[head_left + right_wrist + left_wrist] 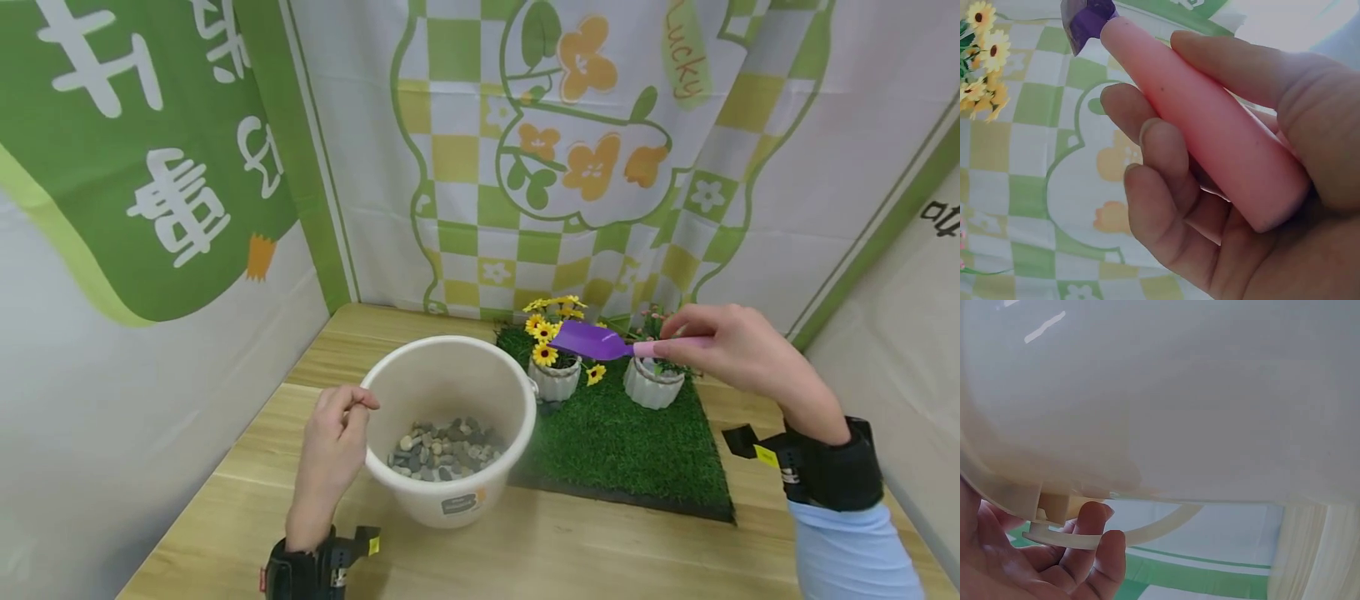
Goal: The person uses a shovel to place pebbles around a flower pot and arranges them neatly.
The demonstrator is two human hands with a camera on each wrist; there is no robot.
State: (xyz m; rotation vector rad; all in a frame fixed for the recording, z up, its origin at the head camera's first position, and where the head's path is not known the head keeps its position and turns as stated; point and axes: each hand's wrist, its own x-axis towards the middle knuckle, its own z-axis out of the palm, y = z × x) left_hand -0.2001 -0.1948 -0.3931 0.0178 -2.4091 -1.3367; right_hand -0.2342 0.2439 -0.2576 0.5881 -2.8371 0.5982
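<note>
While our right hand (738,346) grips the pink handle (1210,125) of the shovel (592,341) above the grass mat (615,450), its purple blade crosses the yellow flowers (545,331) in the head view, and we cannot tell whether it touches them. A wide swing could snag the blooms or topple the left pot (555,382); a dropped wrist could bump the right pot (654,387). We see no stones on the blade. Our left hand (335,433) curls its fingers round the rim and handle of the bucket (420,500), which stands on the table (585,550) to the left of the mat, with stones (450,450) lying in the bottom. If we pull sideways or lean on that rim, the bucket could tip and spill them. A heavy, off-centre scoop could also twist the shovel in our fingers and scatter stones over the mat
</note>
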